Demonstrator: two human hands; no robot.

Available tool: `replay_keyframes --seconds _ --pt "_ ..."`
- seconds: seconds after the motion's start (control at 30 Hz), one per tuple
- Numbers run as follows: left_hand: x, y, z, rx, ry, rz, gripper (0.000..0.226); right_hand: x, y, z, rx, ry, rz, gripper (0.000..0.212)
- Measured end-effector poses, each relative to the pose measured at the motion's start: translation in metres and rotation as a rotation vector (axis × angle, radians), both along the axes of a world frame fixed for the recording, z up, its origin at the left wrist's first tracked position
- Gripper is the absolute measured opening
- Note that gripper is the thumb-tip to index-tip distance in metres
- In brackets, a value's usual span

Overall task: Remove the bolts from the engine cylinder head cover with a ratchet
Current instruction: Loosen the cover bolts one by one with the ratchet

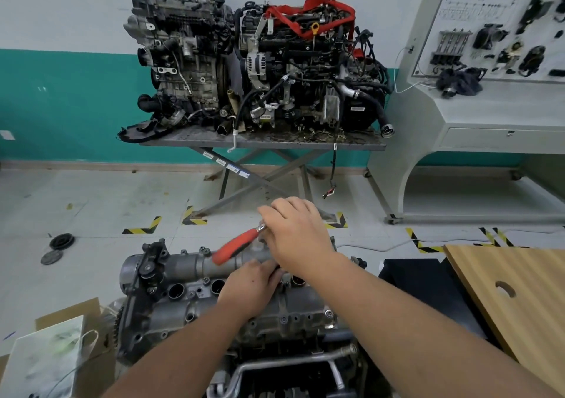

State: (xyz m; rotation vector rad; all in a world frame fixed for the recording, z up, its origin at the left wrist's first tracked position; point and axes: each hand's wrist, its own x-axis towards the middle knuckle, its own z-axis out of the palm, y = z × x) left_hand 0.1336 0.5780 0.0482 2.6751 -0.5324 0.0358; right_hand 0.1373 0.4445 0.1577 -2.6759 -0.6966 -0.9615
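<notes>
The grey cylinder head cover [183,301] lies across the lower middle of the view, with round plug holes and small bolts [328,313] along its edges. My right hand [295,232] grips the head end of the ratchet [235,246] over the cover's far edge. The ratchet's red handle sticks out to the left and toward me. My left hand [250,289] rests flat on the middle of the cover, just below my right wrist, which hides its fingertips. The socket and the bolt under my right hand are hidden.
Cardboard and a paper bag [46,358] sit at the lower left. A wooden board [516,293] lies at the right. Beyond, two engines [260,61] stand on a scissor-lift table [263,141], beside a grey training panel [489,46]. Black discs [61,241] lie on the floor at the left.
</notes>
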Motion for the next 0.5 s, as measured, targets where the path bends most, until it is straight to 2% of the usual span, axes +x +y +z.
replay_keyframes --seconds 0.3,0.5 --pt "0.000 0.000 -0.001 -0.003 -0.002 0.003 0.034 -0.010 -0.004 0.020 -0.153 0.259 0.020 0.061" --pt "0.001 -0.001 -0.002 0.010 0.011 0.015 0.033 -0.006 0.000 0.026 -0.213 0.303 0.032 0.049"
